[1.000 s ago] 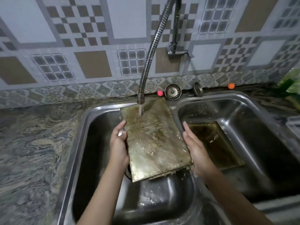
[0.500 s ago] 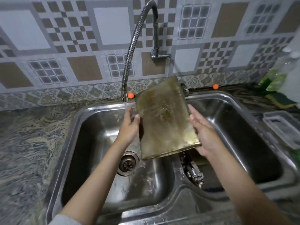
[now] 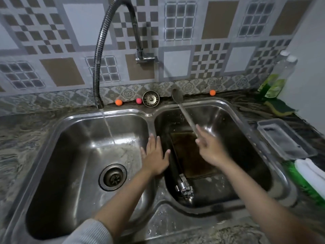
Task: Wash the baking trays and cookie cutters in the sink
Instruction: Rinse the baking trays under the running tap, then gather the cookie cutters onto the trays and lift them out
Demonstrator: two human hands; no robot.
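Brown baking tray (image 3: 190, 154) in right basin, partly hidden behind right hand (image 3: 210, 149).

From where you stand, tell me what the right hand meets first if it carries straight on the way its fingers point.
The right hand points up and back over the right basin. The ladle handle lies first in that line, seemingly already at the fingertips; depth is unclear. The dark tray lies below the hand, not ahead.

single head-worn wide-angle view, looks forward and down from close above a double sink (image 3: 149, 114), tiled wall (image 3: 175, 32) straight ahead, both forearms reach in from the bottom edge
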